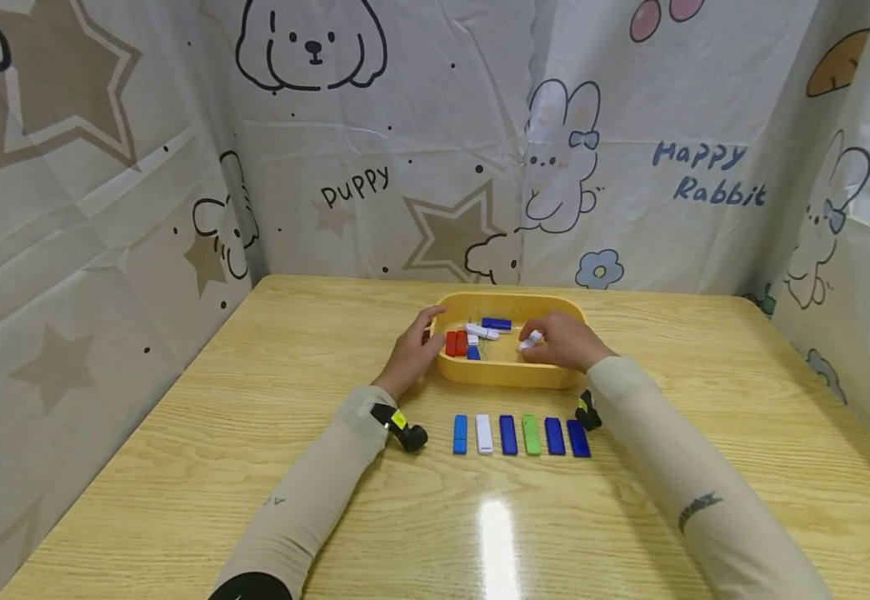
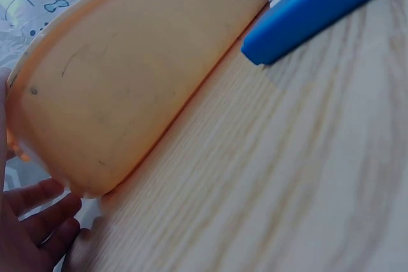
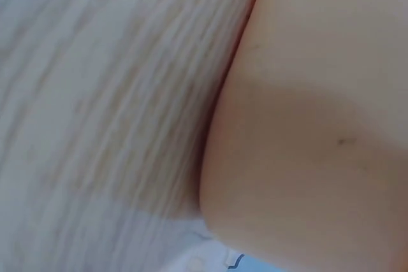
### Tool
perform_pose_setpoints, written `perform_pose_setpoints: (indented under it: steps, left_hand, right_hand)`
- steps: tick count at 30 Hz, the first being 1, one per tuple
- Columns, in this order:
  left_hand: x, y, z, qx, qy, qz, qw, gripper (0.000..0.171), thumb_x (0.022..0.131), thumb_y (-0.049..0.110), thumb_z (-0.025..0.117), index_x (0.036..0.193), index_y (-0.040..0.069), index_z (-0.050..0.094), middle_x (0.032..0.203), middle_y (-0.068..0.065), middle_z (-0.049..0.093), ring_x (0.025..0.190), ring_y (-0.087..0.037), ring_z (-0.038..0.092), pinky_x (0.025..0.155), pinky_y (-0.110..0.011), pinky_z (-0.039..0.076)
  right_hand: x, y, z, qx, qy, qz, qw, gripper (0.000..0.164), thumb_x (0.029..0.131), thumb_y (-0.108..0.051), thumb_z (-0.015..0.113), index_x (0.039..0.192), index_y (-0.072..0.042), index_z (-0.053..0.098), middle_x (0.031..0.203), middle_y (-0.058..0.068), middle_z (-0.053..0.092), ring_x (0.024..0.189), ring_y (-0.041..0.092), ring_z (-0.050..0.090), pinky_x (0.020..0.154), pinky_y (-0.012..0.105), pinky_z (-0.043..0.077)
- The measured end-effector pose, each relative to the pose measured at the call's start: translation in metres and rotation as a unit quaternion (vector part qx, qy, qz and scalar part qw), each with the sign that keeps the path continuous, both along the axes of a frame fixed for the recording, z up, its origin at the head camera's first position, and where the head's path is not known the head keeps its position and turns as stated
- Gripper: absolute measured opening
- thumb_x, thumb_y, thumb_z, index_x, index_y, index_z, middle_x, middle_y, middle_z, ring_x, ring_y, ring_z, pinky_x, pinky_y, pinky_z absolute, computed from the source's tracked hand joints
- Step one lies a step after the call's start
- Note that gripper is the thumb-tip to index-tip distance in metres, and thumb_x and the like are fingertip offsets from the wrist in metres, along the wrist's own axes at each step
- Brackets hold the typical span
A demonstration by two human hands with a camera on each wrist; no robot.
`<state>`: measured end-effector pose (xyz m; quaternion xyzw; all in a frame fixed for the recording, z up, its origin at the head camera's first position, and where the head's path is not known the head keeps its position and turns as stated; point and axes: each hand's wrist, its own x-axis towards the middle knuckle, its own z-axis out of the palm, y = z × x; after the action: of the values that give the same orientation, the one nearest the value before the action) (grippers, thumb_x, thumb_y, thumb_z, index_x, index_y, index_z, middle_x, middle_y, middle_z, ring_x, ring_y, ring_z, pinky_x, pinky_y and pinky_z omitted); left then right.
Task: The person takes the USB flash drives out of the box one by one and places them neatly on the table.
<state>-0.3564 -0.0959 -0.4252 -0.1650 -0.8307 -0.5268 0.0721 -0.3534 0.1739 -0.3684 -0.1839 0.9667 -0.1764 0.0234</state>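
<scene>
Yellow plastic forms an oblong tray (image 1: 513,376) on the far part of a pale wooden table (image 1: 180,450). At its right side, the right hand (image 1: 566,342) reaches over the rim, thumb and fingertips pinching a small white piece (image 1: 531,340) inside the tray. The left hand (image 1: 411,352) lies at the tray's left end, its fingers loosely spread against the edge rather than clenched.

Other pieces lie in the tray, left of the pinched one: two red blocks (image 1: 451,343) side by side near the left end, a slim white stick (image 1: 482,332) lying aslant, a dark blue stick (image 1: 497,323) toward the far wall, and a white-and-blue piece (image 1: 473,352) right of the red ones.

On the near side of the tray, six slim pieces stand apart in a row. From left to right they are light blue (image 1: 461,435), white (image 1: 484,434), dark blue (image 1: 508,435), green (image 1: 531,435) and two more dark blue ones (image 1: 555,436).

Beige sleeves (image 1: 330,483) cover both arms, and a black device (image 1: 408,435) sits at each wrist. Behind the table hangs white cloth (image 1: 435,108) printed with stars, a puppy and rabbits.
</scene>
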Motion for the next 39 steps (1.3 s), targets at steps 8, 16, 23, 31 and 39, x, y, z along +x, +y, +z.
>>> perform_pose_setpoints:
  steps: [8, 16, 23, 31, 39]
  left_hand:
    - [0.001, 0.002, -0.001, -0.003, 0.005, 0.003, 1.0, 0.048, 0.096, 0.016, 0.046, 0.144, 0.021, 0.04, 0.149, -0.005, 0.039, 0.128, -0.029, 0.045, 0.105, -0.042, 0.039]
    - [0.0, 0.004, -0.006, -0.006, 0.006, 0.003, 1.0, 0.048, 0.096, 0.017, 0.047, 0.144, 0.023, 0.04, 0.149, -0.004, 0.04, 0.127, -0.026, 0.046, 0.106, -0.041, 0.039]
    - [-0.001, 0.003, -0.006, -0.003, 0.003, 0.008, 1.0, 0.048, 0.097, 0.018, 0.047, 0.143, 0.024, 0.04, 0.148, -0.003, 0.04, 0.126, -0.025, 0.047, 0.105, -0.041, 0.04]
    - [-0.001, 0.001, -0.005, -0.005, 0.002, 0.002, 1.0, 0.048, 0.096, 0.02, 0.046, 0.144, 0.023, 0.039, 0.149, -0.004, 0.039, 0.126, -0.026, 0.047, 0.104, -0.041, 0.04]
    - [0.0, 0.0, -0.001, -0.012, 0.0, 0.004, 0.9999, 0.048, 0.097, 0.019, 0.045, 0.144, 0.024, 0.039, 0.148, -0.004, 0.04, 0.124, -0.027, 0.048, 0.103, -0.04, 0.042]
  right_hand:
    - [0.002, 0.005, -0.004, -0.062, 0.038, 0.007, 0.997, 0.021, 0.083, -0.031, 0.071, 0.099, -0.017, 0.071, 0.104, 0.007, 0.066, 0.093, 0.027, 0.054, 0.084, 0.044, 0.047]
    - [0.008, 0.015, -0.005, -0.101, 0.085, 0.031, 0.991, 0.019, 0.084, -0.026, 0.072, 0.1, -0.016, 0.072, 0.101, 0.007, 0.066, 0.091, 0.026, 0.055, 0.077, 0.041, 0.048]
    - [0.022, 0.022, 0.003, -0.131, 0.095, 0.045, 0.986, 0.021, 0.083, -0.026, 0.072, 0.101, -0.014, 0.072, 0.102, 0.006, 0.063, 0.09, 0.027, 0.058, 0.075, 0.04, 0.051]
    - [0.046, 0.037, 0.011, -0.132, 0.114, 0.057, 0.983, 0.02, 0.082, -0.028, 0.072, 0.101, -0.021, 0.071, 0.099, 0.004, 0.06, 0.091, 0.028, 0.055, 0.077, 0.042, 0.048]
    - [0.067, 0.049, 0.008, -0.141, 0.111, 0.057, 0.982, 0.022, 0.08, -0.024, 0.074, 0.101, -0.019, 0.072, 0.099, 0.005, 0.057, 0.092, 0.029, 0.054, 0.077, 0.044, 0.049]
